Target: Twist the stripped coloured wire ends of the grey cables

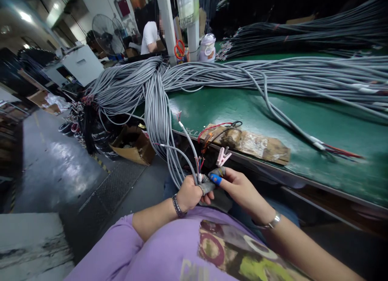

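Though set well apart from both hands, recorded first at left: open cardboard box (133, 147), on the floor. Next, draped over the near edge of the green table (209, 107): thick bundle of gray cables (157, 107), hanging down toward the lap. Then left hand (190, 193), below the table edge, dark metal watch (178, 206) at wrist. Grip narrow: closed around white-banded cable end (199, 177), colored wires (199, 164) fanning upward from it. Two more white-banded ends (181, 124) reaching up past the same hand; exact hold on these partly hidden. By the table edge: pink clip (223, 156). Then right hand (245, 189), just beside the left fingers, blue wrap (216, 179) on thumb. Thumb and index drawn close together; impossible to tell whether holding anything. Behind, on the table: taped cardboard strip (257, 144). Farther right, lying on the table: another gray cable (291, 126), red and dark wires spread from its end.
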Tool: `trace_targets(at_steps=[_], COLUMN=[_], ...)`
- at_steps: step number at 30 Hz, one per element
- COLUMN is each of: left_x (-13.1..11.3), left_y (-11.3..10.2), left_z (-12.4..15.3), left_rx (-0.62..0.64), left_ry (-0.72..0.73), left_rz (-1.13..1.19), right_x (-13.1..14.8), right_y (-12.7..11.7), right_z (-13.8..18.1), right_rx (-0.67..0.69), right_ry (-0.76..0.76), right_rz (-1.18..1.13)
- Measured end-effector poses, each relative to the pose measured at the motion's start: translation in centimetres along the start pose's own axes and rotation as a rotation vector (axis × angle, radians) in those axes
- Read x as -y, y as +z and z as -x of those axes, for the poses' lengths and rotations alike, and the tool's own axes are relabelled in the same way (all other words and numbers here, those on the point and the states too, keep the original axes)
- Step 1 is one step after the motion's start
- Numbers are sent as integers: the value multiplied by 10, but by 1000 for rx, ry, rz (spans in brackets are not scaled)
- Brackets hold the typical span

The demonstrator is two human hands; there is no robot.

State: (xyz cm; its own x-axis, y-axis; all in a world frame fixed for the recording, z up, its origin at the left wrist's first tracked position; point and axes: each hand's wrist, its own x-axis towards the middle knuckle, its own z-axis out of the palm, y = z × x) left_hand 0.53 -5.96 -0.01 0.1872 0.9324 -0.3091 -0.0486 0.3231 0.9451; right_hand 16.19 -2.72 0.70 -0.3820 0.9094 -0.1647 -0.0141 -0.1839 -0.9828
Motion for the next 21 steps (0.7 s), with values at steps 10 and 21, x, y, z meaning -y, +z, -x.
trace_targets(at_steps=[10,21], left_x=[-2,-4], left_y=[2,5], left_z=[-4,-2], left_rx=[-44,-50], left_ry=[20,-38], left_rz=[19,-97], right_x=[1,0], right_y=[6,2], right_z=[3,-3], right_rx=[-114,18], right_ry=[67,45], right_rz=[-140,4])
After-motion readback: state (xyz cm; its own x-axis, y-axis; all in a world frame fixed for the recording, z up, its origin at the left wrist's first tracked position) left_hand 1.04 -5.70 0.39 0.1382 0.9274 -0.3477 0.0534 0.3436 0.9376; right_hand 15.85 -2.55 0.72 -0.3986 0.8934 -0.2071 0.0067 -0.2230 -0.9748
